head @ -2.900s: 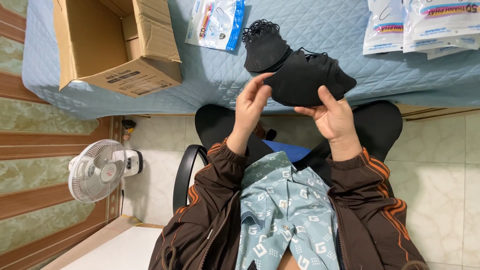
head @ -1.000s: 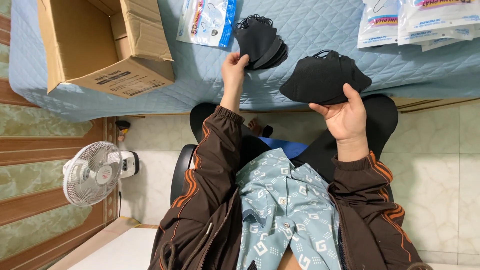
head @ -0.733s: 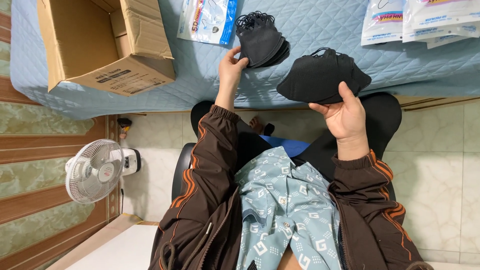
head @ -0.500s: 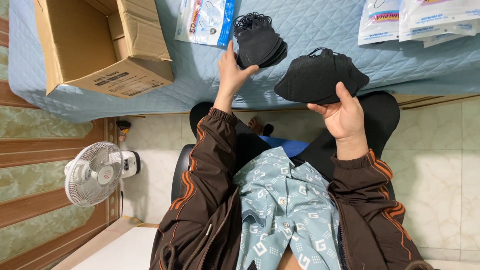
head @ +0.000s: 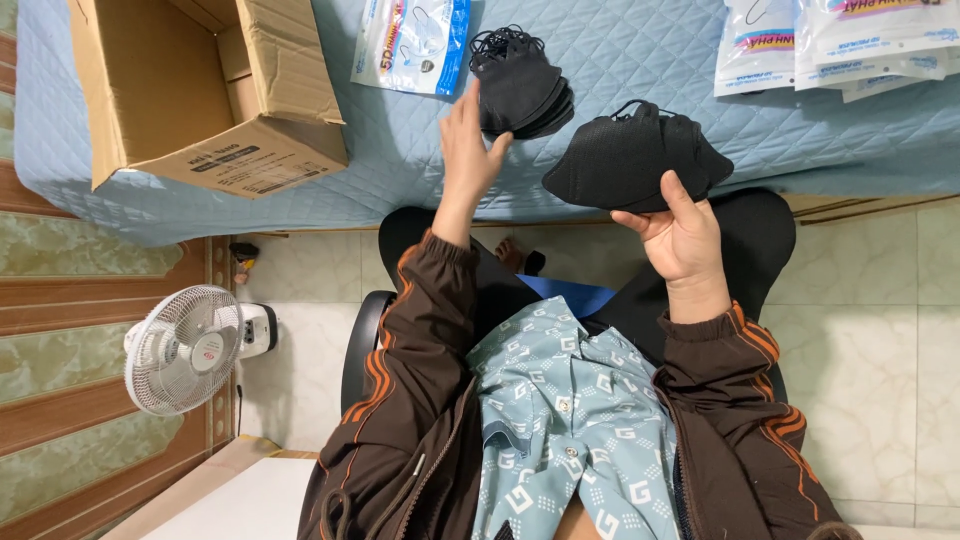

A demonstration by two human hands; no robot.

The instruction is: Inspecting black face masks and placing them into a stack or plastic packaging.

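Observation:
My right hand [head: 683, 236] holds a stack of black face masks [head: 636, 158] by its lower edge, just above the edge of the blue quilted bed [head: 640, 50]. My left hand [head: 468, 152] is stretched out over the bed, fingers spread, next to a second pile of black masks [head: 522, 84] that lies on the quilt. It holds nothing and its fingertips are close to that pile's left side.
An open cardboard box [head: 190, 90] lies on its side at the bed's left. A flat mask package [head: 410, 42] lies beside the pile; several more packages [head: 830, 45] sit at the right. A white fan [head: 185, 348] stands on the tiled floor.
My left hand left the stack in my right hand, reached to the pile on the bed, then lifted slightly off it with fingers spread. The right hand stays put.

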